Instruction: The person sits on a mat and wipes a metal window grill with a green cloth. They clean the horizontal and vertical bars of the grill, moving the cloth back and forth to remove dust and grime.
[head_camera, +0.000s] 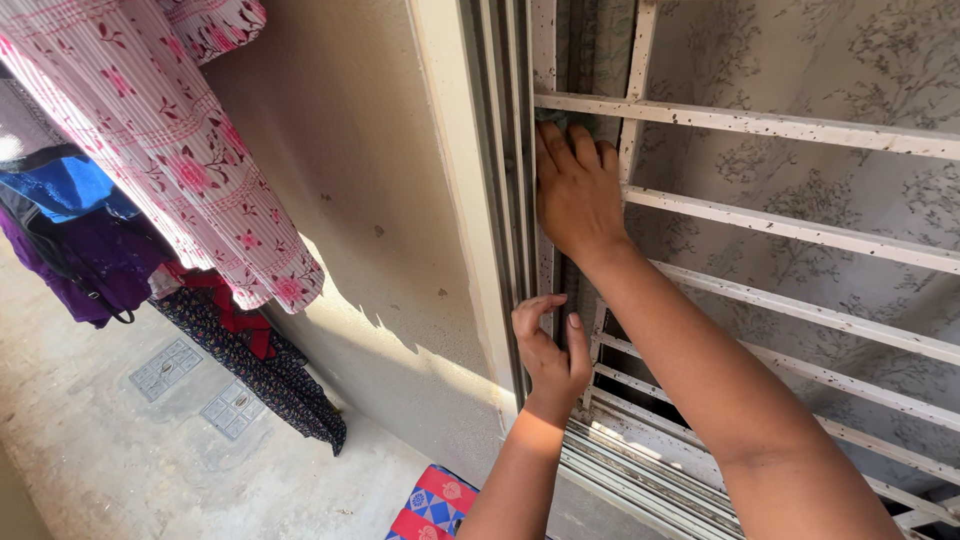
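My right hand (577, 187) is pressed flat against the edge of a sliding window frame (512, 150), its fingers reaching behind the white metal grille (780, 225) near the top bar. A bit of greenish cloth shows under its fingertips, but I cannot tell if it is gripped. My left hand (550, 350) is lower down, thumb and fingers pinching the same vertical frame edge near the sill tracks (640, 470). Behind the grille hangs a grey flower-patterned curtain (850, 80).
A beige plastered wall (380, 200) runs left of the window. Clothes hang at the left: a pink floral garment (170, 140), blue and purple pieces (70, 230), a dark patterned cloth (260, 360). A concrete floor (100, 440) lies below, and a colourful patterned mat (430, 505) sits beneath the sill.
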